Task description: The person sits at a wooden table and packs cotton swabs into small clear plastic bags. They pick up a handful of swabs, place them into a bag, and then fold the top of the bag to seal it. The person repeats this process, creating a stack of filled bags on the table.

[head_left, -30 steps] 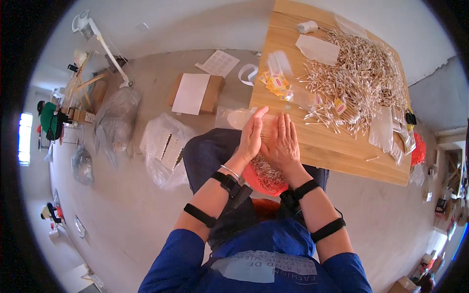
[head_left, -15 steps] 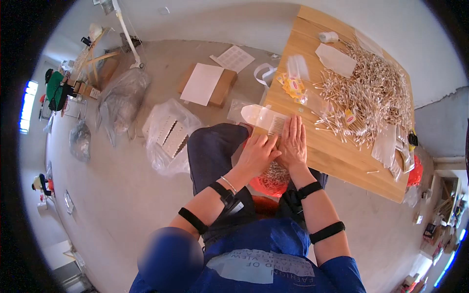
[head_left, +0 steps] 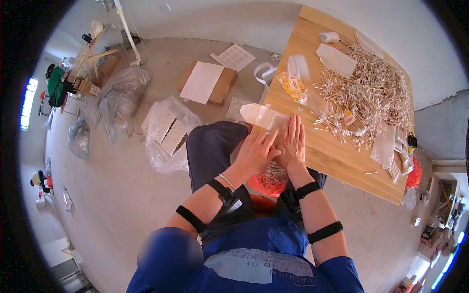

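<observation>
A small clear plastic bag (head_left: 261,115) with a row of cotton swabs (head_left: 278,122) in it lies at the table's near left corner. Flat beside the swabs, my right hand (head_left: 292,146) rests with straight fingers along the bag's right end. My left hand (head_left: 254,152) bends over the bag's near edge, its index finger stretched toward the swabs and its thumb pointing at my right hand. Neither hand is closed round anything. Below them, between my legs, a red bag (head_left: 267,188) holds many more swabs.
A large heap of loose cotton swabs (head_left: 371,88) covers the far right of the wooden table (head_left: 332,158). Yellow cards (head_left: 292,85) and empty clear bags (head_left: 298,66) lie at its left. On the floor are a cardboard box (head_left: 224,85) and a plastic sack (head_left: 168,129).
My left hand's fingers have shifted slightly over the bag's near edge. My right hand stays flat in nearly the same place, and the bag has hardly moved.
</observation>
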{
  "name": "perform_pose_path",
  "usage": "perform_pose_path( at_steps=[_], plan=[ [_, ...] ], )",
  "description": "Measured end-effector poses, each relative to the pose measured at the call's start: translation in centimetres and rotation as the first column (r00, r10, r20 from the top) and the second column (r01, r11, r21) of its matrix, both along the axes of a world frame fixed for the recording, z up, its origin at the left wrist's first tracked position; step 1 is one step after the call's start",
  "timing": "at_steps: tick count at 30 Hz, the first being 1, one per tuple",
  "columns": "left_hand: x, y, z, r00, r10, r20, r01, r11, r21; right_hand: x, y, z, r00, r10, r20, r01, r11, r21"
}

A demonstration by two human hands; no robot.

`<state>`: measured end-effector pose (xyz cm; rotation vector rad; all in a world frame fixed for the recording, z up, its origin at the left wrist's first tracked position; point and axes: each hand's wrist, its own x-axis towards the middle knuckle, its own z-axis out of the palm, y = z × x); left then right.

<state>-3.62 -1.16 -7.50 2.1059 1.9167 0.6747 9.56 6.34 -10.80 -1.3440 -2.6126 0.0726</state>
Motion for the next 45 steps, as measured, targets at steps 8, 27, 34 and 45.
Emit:
perform_pose_path(
  at_steps=[8, 27, 34, 45],
  plan=[
    [0.0, 0.5, 0.4, 0.999, 0.003, -0.036, -0.005, 0.997, -0.078, -0.1, 0.0, -0.2, 1.000, -0.020, 0.024, 0.020, 1.000, 0.003],
    [-0.3, 1.5, 0.4, 1.000, -0.020, -0.001, 0.020, 0.999, -0.027, -0.3, 0.0, -0.2, 0.999, -0.009, -0.035, 0.008, 1.000, -0.031],
    [-0.3, 2.1, 0.9, 1.000, -0.008, 0.011, 0.009, 0.999, -0.053, -0.4, -0.2, 0.7, 1.000, -0.024, -0.021, 0.023, 0.999, -0.042],
    [-0.5, 2.4, -0.1, 1.000, -0.025, -0.007, 0.025, 1.000, 0.013, -0.5, -0.2, 0.3, 0.997, -0.031, -0.068, 0.031, 1.000, -0.001]
  ],
)
